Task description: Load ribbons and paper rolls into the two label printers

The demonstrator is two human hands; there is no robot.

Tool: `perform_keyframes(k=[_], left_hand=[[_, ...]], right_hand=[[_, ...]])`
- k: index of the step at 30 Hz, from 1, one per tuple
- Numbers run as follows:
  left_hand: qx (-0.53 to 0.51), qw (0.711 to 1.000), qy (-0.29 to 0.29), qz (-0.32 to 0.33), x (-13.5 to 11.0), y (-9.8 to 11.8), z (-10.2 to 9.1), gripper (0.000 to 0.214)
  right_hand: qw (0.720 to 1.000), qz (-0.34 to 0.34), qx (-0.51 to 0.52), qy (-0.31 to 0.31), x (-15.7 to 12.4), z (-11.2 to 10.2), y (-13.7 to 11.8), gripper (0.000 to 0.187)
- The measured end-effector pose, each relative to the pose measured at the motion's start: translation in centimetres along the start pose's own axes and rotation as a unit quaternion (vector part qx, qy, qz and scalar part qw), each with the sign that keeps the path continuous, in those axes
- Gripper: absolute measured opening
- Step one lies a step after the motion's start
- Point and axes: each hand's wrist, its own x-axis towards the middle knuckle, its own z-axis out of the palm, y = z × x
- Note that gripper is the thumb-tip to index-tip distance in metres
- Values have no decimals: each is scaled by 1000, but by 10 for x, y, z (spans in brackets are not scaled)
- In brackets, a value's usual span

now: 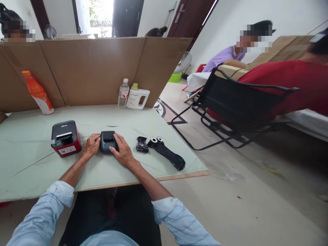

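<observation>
1. On my feed, the left hand [92,146] and right hand [123,150] grasp a dark compact printer [110,144] from both sides; it rests between them on the surface [102,179].
2. Both hands touch it, neither nearer; its long axis seems to run twelve-to-six.
3. At nine o'clock, a red-and-black label printer [66,138] bears a QR-style sticker [67,150]; I can't read its top lettering.
4. At three: black-wrapped rolls [167,153].
5. At one: a green-capped jug [139,99], its print illegible to me.
</observation>
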Motion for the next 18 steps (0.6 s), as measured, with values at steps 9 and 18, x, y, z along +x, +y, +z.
perform_keyframes(k=[9,18], left_hand=[[5,999,-38,-20,8,8,-9,31],[-5,1000,-28,-6,-2,9,-6,34]], right_hand=[[1000,-1,-14,-6,-2,2,2,77],[1000,3,-20,-7,-4,2,2,76]])
